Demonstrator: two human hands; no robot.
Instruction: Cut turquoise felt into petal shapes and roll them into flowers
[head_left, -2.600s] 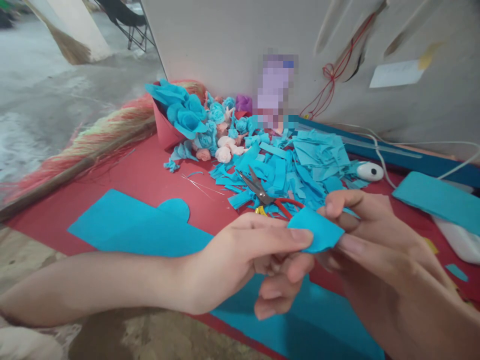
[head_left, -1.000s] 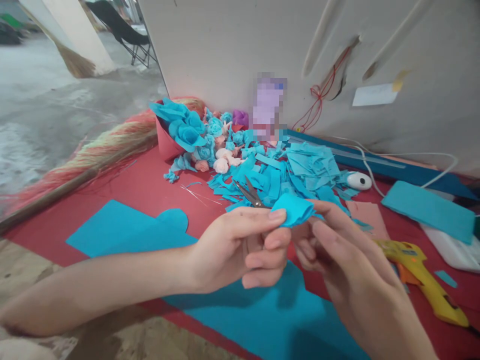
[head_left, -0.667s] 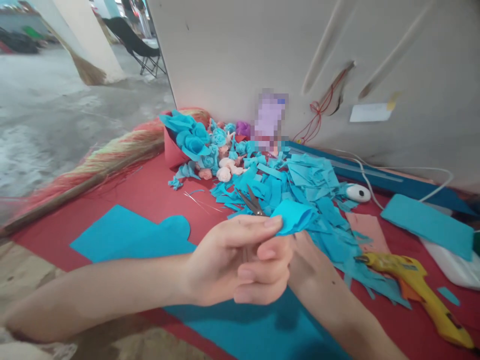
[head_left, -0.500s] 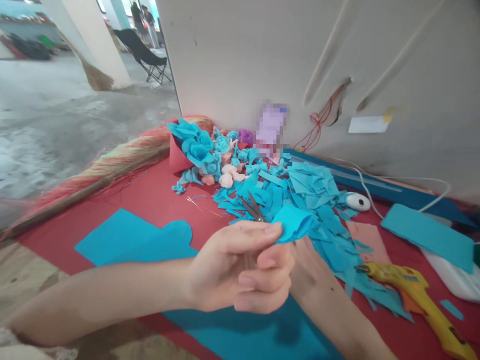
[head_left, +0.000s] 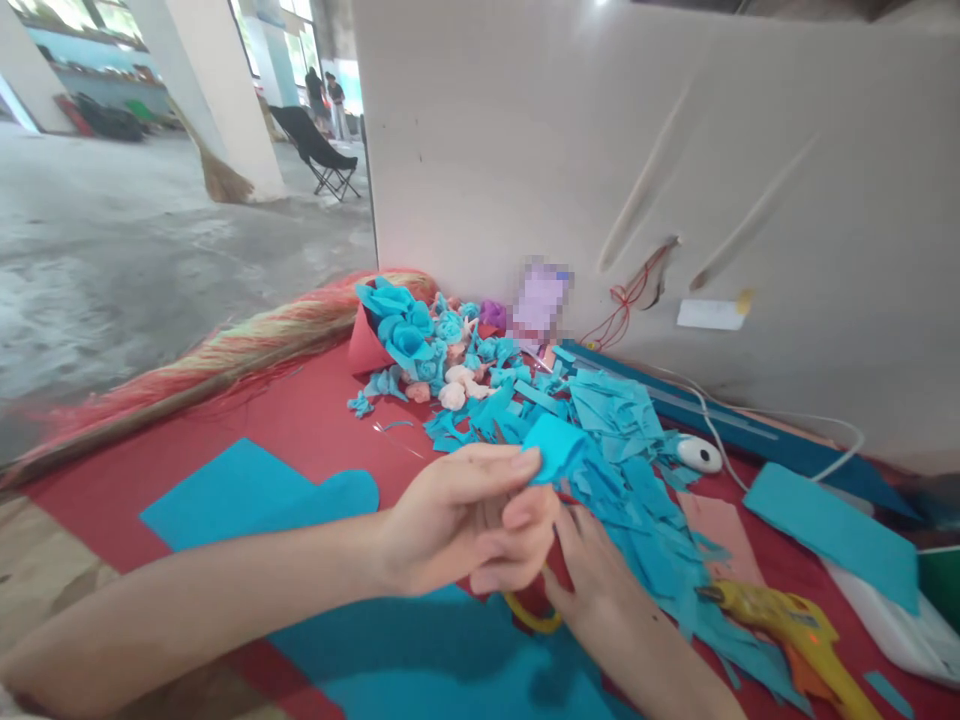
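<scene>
My left hand (head_left: 469, 515) is in the middle of the view, pinching a folded piece of bright blue crepe paper (head_left: 553, 447) between thumb and forefinger. Its other fingers curl loosely inward. Just behind and to the right, my right hand (head_left: 592, 565) is on a pair of scissors, its thumb at the yellow handle (head_left: 534, 617). My left hand hides most of the scissors, and only a bit of blade shows above it. Blue paper strips (head_left: 622, 410) lie heaped behind both hands. Under my forearms is a large blue sheet (head_left: 450, 660).
Paper flowers (head_left: 454, 385) and a red cone of blue petals (head_left: 367, 345) are at the back. At right lie a yellow glue gun (head_left: 780, 610), a white rounded device (head_left: 699, 454) and a blue paper stack (head_left: 832, 525). A long-handled broom (head_left: 225, 370) runs along the left edge.
The view has tilted up, so the table sits lower. The blue paper has turned a little in my left hand. The scissors' yellow handle has come into sight by my right hand.
</scene>
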